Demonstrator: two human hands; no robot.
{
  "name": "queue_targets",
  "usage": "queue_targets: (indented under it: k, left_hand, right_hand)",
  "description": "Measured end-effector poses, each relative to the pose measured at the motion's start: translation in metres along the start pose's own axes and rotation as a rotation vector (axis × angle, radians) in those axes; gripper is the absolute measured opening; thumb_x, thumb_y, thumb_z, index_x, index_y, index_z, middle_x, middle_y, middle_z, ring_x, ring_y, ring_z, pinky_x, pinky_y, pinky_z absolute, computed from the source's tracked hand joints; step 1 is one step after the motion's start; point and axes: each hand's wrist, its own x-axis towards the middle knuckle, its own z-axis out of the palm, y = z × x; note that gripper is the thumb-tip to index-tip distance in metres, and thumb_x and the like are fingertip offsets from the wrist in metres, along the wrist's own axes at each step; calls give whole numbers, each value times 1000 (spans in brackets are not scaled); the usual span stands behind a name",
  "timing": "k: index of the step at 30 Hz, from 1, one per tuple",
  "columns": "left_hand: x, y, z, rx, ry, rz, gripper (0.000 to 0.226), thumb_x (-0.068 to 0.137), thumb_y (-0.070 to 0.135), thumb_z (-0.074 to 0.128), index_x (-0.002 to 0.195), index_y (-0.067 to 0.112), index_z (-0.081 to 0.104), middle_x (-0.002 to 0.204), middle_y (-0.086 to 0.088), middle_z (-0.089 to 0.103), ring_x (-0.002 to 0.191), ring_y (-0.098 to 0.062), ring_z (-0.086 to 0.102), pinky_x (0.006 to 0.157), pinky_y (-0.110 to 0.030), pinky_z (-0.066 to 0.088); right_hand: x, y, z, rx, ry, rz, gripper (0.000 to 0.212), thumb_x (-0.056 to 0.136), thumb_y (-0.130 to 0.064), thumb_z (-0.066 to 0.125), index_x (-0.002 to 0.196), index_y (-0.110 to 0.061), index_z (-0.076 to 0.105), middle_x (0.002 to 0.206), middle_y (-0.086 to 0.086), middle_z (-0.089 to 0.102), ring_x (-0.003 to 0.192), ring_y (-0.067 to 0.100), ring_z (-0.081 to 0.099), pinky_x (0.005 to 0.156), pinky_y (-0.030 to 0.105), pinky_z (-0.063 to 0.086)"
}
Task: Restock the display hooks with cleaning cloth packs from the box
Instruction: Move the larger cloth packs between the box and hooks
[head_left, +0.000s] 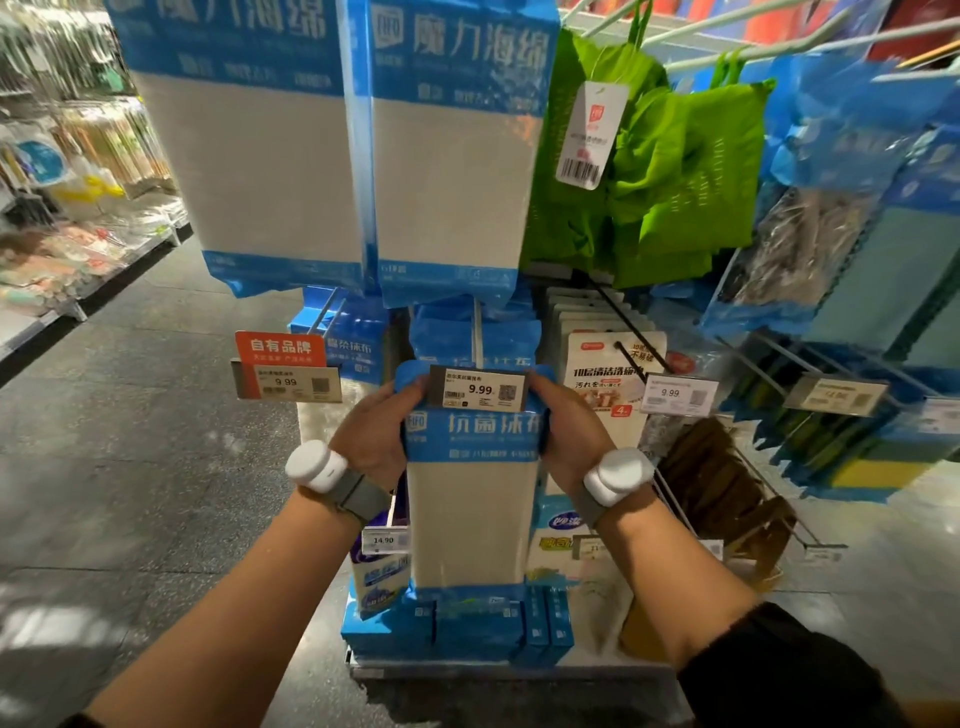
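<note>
Shop aisle. Dark grey speckled floor (156, 426), glossy, patchy light reflections. Stocked shelf (78, 249) along left. Hook rack (810, 364) right, green bags (670, 171) hanging.

A cleaning cloth pack (471, 499) with a pale grey-white centre and bright blue bands printed in white characters. Just above its top edge, a price tag (480, 391) in white with black print and a dark frame. Above the tag, two larger packs (447, 156) in the same blue and grey-white. Right of those, bright green bags (670, 182). Left of the tag, an orange-red sign (280, 347) with white characters.
</note>
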Motion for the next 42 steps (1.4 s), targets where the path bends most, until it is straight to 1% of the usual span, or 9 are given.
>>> queue_targets:
  k: [9, 13, 16, 20, 23, 29, 33, 38, 42]
  left_hand:
    - [14, -10, -9, 103, 36, 21, 39, 92, 34, 74, 123, 11, 69, 117, -15, 75, 108, -35, 73, 96, -54, 56]
    - [29, -37, -19, 637, 22, 98, 22, 92, 18, 76, 113, 20, 71, 106, 4, 76, 89, -3, 74, 81, -22, 62]
    - [49, -60, -28, 768, 39, 94, 52, 77, -3, 84, 121, 8, 58, 105, 5, 70, 93, -9, 72, 78, -20, 61]
    - [67, -67, -23, 825, 115, 106, 72, 72, 1, 86, 135, -1, 51, 114, 0, 67, 101, -19, 68, 69, -9, 52]
    - [71, -69, -19, 840, 123, 112, 54, 83, -10, 76, 133, -8, 56, 110, -2, 64, 83, 1, 61, 59, -2, 48]
    - [78, -65, -12, 753, 245, 168, 66, 70, 25, 87, 128, 6, 63, 113, -2, 72, 105, -23, 68, 89, -28, 59]
    - [87, -66, -8, 1005, 380, -34, 69, 79, 43, 84, 131, 4, 60, 116, -13, 71, 94, -27, 65, 78, -32, 46]
    - [85, -87, -27, 910, 176, 49, 66, 85, 26, 81, 141, 7, 51, 122, -3, 67, 104, -15, 65, 87, -17, 56]
    - [88, -89, -28, 905, 266, 29, 70, 69, 43, 86, 125, 12, 60, 118, 2, 69, 104, -21, 68, 81, -28, 58]
  right_hand:
    - [17, 3, 2, -85, 84, 66, 37, 94, -38, 64, 114, -8, 71, 104, 14, 77, 96, 30, 75, 89, 48, 60]
    - [45, -2, 7, -209, 204, 3, 23, 95, -42, 62, 96, -20, 69, 107, 15, 76, 99, 32, 73, 91, 48, 59]
    - [61, 5, 4, -254, 235, -109, 24, 91, -44, 68, 97, -21, 71, 97, 9, 78, 92, 28, 75, 87, 48, 61]
    - [76, 40, -23, -570, 369, -196, 41, 65, -56, 79, 93, -30, 65, 96, -1, 75, 90, 21, 74, 78, 44, 62]
    - [66, 53, -29, -678, 243, -64, 42, 67, -25, 88, 101, -31, 65, 101, -6, 73, 96, 19, 72, 76, 28, 58]
    - [79, 53, -34, -755, 261, -90, 64, 65, -30, 84, 122, -23, 56, 113, 0, 70, 98, 19, 68, 86, 38, 57]
    - [80, 68, -38, -764, 276, -97, 63, 66, -37, 82, 120, -28, 51, 114, 0, 67, 99, 17, 66, 86, 38, 56]
    - [99, 101, -63, -751, 206, -50, 71, 62, -53, 77, 123, -35, 45, 121, -3, 66, 108, 17, 67, 94, 48, 57]
    - [77, 69, -44, -776, 199, -17, 78, 70, -35, 84, 136, -20, 45, 129, 4, 63, 115, 24, 63, 97, 38, 52]
